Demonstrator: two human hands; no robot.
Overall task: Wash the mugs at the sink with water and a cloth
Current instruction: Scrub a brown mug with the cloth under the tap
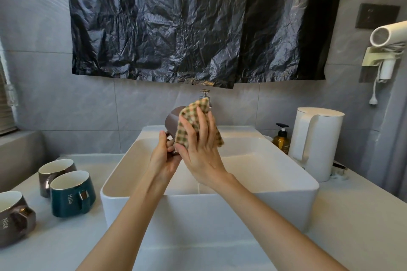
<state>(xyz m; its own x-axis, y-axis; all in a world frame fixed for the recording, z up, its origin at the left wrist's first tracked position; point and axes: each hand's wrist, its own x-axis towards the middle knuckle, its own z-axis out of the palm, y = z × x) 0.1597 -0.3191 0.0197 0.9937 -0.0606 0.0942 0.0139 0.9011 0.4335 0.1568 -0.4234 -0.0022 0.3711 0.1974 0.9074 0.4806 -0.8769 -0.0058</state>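
Above the white rectangular sink (286,185), my left hand (164,156) grips the handle of a brown mug (172,117), which is held up and tilted. My right hand (200,145) presses a green-and-tan checked cloth (191,116) against the mug's side, fingers mostly straight over the cloth. The cloth hides most of the mug. A chrome tap (204,94) stands just behind the cloth. A thin stream of water falls from under my right wrist into the basin.
Three mugs stand on the counter at the left: a brown one (56,174), a teal one marked "Hello" (72,193) and a brown one marked "Nice" (13,218). A white kettle (317,141) and an amber pump bottle (281,138) stand to the right of the sink.
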